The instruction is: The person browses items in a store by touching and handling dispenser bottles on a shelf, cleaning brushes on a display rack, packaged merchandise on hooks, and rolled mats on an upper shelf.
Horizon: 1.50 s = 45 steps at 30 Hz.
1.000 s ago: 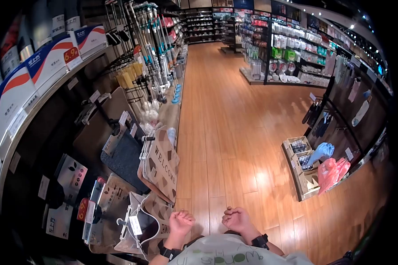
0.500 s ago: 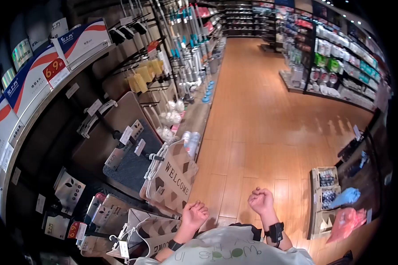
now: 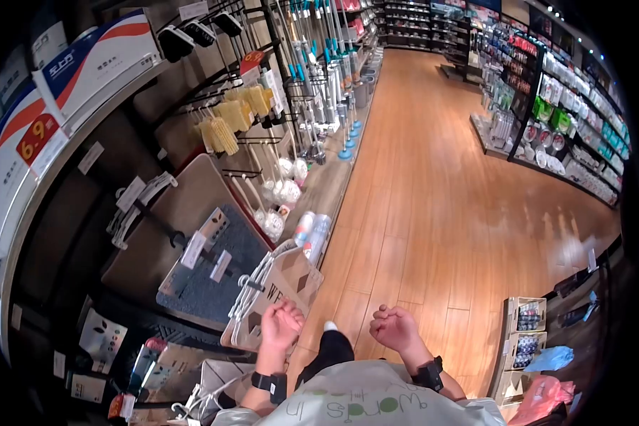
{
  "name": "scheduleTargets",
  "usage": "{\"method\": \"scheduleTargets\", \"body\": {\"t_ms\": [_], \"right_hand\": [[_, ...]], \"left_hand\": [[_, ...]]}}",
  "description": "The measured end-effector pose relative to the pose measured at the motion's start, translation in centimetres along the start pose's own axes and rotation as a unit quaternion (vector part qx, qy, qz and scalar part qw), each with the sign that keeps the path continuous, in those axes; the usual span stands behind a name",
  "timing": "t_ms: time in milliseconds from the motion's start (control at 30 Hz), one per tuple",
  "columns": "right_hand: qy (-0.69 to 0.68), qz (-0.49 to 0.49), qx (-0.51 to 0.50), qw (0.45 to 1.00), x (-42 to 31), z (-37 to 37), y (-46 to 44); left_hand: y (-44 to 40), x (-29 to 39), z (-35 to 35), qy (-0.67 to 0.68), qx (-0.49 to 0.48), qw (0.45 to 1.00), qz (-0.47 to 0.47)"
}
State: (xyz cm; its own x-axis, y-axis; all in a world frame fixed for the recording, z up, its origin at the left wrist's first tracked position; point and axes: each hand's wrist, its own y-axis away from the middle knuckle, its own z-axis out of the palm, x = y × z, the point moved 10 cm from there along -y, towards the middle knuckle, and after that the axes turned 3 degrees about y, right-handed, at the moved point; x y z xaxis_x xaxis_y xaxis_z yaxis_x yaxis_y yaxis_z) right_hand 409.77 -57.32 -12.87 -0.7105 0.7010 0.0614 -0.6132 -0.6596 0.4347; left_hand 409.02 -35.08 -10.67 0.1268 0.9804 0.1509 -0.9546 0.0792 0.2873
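My left hand is raised in front of me with its fingers loosely curled in, and nothing shows in it. Just behind it hang pale doormats on white hangers, one lettered "WE…"; the hand covers part of the word. I cannot see any contact between hand and mat. Over the wooden floor, my right hand is held up with its fingers folded toward the palm, also holding nothing. Black bands circle both wrists.
On the left, a rack holds a grey-blue mat, yellow sponge heads, white toilet brushes and mops. Wooden crates and a pink bag stand low at right. The wood floor runs ahead between shelves.
The rack and mats have come closer as I move forward along the aisle. My left hand has risen in front of the doormats, and a foot now shows below.
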Motion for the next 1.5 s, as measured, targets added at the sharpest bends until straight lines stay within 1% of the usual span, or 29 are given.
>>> {"method": "scheduleTargets", "body": {"t_ms": [33, 67, 133, 167, 200, 233, 267, 333, 400, 467, 500, 533, 567, 600, 667, 733, 800, 833, 967, 1000, 1067, 1133, 1167, 1233, 1300, 1367, 1400, 1467, 1500], "right_hand": [[0.023, -0.010, 0.024, 0.999, -0.9, 0.0, -1.1], [0.025, -0.013, 0.024, 0.999, -2.0, 0.5, -2.4], [0.013, -0.048, 0.012, 0.999, -4.5, 1.8, -5.2], [0.010, -0.052, 0.010, 0.999, -5.2, 2.4, -6.7], [-0.007, -0.092, 0.000, 0.996, -6.7, 3.2, -8.3], [-0.024, -0.131, -0.011, 0.991, -8.2, 4.6, -9.7], [-0.024, -0.134, -0.014, 0.991, -8.7, 5.9, -11.2], [-0.050, -0.129, -0.041, 0.990, -8.7, 9.4, -13.5], [-0.042, -0.107, -0.039, 0.993, -8.7, 10.6, -15.8], [-0.044, -0.080, -0.032, 0.995, -8.8, 11.0, -17.6], [-0.041, -0.106, -0.015, 0.993, -9.8, 10.5, -18.0], [-0.038, -0.132, 0.003, 0.991, -10.9, 9.9, -18.3], [-0.034, -0.132, 0.005, 0.991, -11.9, 9.3, -18.8], [-0.035, -0.127, 0.007, 0.991, -12.7, 9.1, -19.2], [-0.028, -0.153, 0.067, 0.985, -15.3, 8.0, -19.8], [-0.019, -0.142, 0.068, 0.987, -17.4, 8.4, -20.7], [-0.012, -0.136, 0.062, 0.989, -19.6, 9.5, -21.5], [-0.006, -0.129, 0.061, 0.990, -20.8, 10.1, -22.0], [0.028, -0.097, 0.033, 0.994, -25.6, 12.0, -24.8], [0.036, -0.084, 0.013, 0.996, -26.8, 12.7, -25.8], [0.047, -0.071, 0.009, 0.996, -29.0, 14.2, -27.2], [0.056, -0.054, 0.010, 0.997, -30.6, 15.0, -28.8], [0.063, -0.048, 0.018, 0.997, -31.3, 15.1, -29.7], [0.076, -0.032, 0.027, 0.996, -31.8, 15.8, -31.4], [0.101, 0.002, 0.009, 0.995, -31.4, 17.3, -32.9], [0.103, 0.027, 0.024, 0.994, -30.5, 17.9, -34.6], [0.099, 0.042, 0.033, 0.994, -29.9, 18.2, -35.6], [0.095, 0.052, 0.029, 0.994, -28.9, 18.5, -38.2], [0.086, 0.058, 0.029, 0.994, -28.3, 18.8, -39.3]], "left_hand": [[-1.7, 2.4, 1.5, -0.086, 0.003, 0.995, 0.044], [-3.5, 4.9, 3.1, -0.171, 0.005, 0.981, 0.088], [-7.5, 10.6, 5.9, -0.343, 0.047, 0.919, 0.190], [-9.6, 12.8, 7.2, -0.349, 0.040, 0.911, 0.216], [-12.0, 15.0, 8.3, -0.370, 0.016, 0.899, 0.233], [-13.6, 17.0, 10.0, -0.351, 0.024, 0.901, 0.252], [-15.2, 18.7, 11.6, -0.330, 0.034, 0.903, 0.272], [-18.1, 22.6, 15.0, -0.328, 0.009, 0.887, 0.325], [-20.6, 26.3, 17.6, -0.350, 0.023, 0.848, 0.397], [-22.5, 30.2, 20.2, -0.448, 0.061, 0.738, 0.501], [-24.4, 31.8, 20.5, -0.453, 0.069, 0.735, 0.499], [-24.0, 33.5, 22.5, -0.563, 0.146, 0.558, 0.592], [-23.6, 33.6, 25.0, -0.640, 0.213, 0.349, 0.651], [-24.6, 34.2, 25.8, -0.642, 0.217, 0.345, 0.649], [-26.0, 35.1, 27.2, -0.657, 0.302, 0.272, 0.635], [-28.1, 36.9, 26.8, -0.653, 0.310, 0.275, 0.633], [-28.9, 38.6, 25.8, -0.597, 0.340, 0.345, 0.640], [-29.0, 38.8, 25.6, -0.573, 0.338, 0.371, 0.648], [-30.7, 41.0, 23.4, -0.543, 0.338, 0.346, 0.686], [-31.4, 42.1, 22.1, -0.524, 0.323, 0.375, 0.693], [-32.2, 43.2, 20.8, -0.498, 0.313, 0.399, 0.703], [-32.5, 43.4, 20.3, -0.491, 0.305, 0.449, 0.682], [-32.7, 43.1, 20.1, -0.470, 0.273, 0.477, 0.691], [-32.3, 42.3, 20.3, -0.499, 0.295, 0.452, 0.678], [-31.7, 42.0, 20.5, -0.507, 0.310, 0.433, 0.677], [-32.0, 42.2, 19.7, -0.525, 0.309, 0.465, 0.642], [-31.6, 42.4, 19.2, -0.522, 0.315, 0.462, 0.644], [-31.8, 42.9, 18.7, -0.535, 0.305, 0.484, 0.622], [-32.0, 42.1, 19.7, -0.526, 0.277, 0.549, 0.588]]}}
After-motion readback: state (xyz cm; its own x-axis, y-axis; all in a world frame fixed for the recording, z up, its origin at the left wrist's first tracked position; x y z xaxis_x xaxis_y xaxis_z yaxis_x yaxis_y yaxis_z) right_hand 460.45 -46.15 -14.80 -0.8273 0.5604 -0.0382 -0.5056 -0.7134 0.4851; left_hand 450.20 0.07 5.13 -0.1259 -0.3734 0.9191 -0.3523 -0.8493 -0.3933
